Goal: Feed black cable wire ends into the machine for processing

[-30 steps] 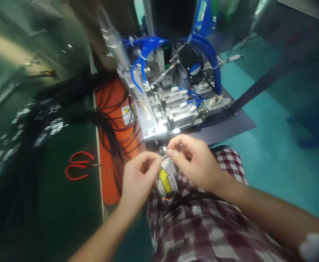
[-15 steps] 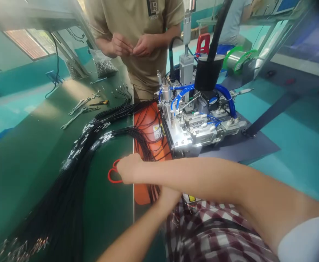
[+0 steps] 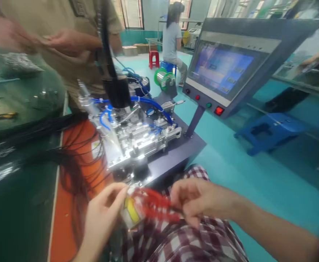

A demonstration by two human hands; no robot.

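Over the lap, my right hand (image 3: 199,200) grips red-handled scissors (image 3: 158,205), with its fingers at their dark end and the red handles pointing left. The scissors are smeared by motion. My left hand (image 3: 105,211) is just left of them, thumb and forefinger pressed together beside a yellow-and-white label (image 3: 131,211). What that pinch holds, if anything, is too blurred to make out. A bundle of black cables (image 3: 74,182) hangs over the orange surface (image 3: 61,233) left of my left hand.
A metal machine with blue air hoses (image 3: 140,136) stands ahead. Right of it rises a control screen (image 3: 219,69), and a blue stool (image 3: 268,131) is on the floor. A co-worker's hands (image 3: 66,42) are at upper left. Another person (image 3: 172,40) sits farther back.
The view has swung right. My right hand has carried the scissors from the green table to over the lap, and my left hand has come into view from beneath the right arm.
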